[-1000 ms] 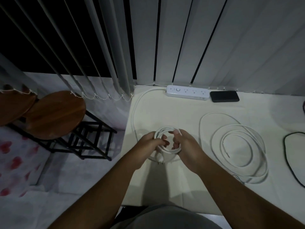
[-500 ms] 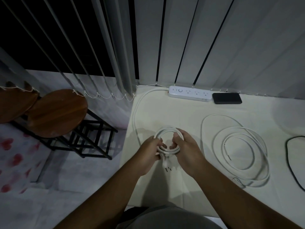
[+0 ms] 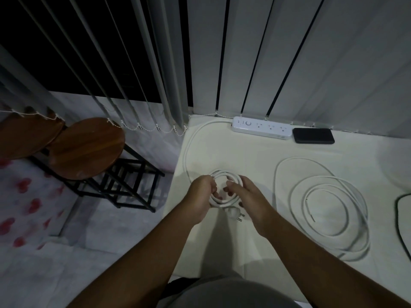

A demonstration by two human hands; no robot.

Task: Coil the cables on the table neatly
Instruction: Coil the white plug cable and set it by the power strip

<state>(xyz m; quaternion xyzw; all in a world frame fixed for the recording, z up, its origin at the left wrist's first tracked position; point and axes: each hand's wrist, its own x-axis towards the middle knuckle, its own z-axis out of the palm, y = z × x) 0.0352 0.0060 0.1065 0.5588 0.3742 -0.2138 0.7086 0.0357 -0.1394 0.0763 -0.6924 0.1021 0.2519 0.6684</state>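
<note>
Power-strip cable (image 3: 222, 192), wound tight near the table's (image 3: 244, 252) front-left corner, sits pinched in our left hand (image 3: 201, 197) and right hand (image 3: 246, 195), and if either grip slackens we risk the springy loops bursting open, plug (image 3: 236, 214) dangling loose.
</note>
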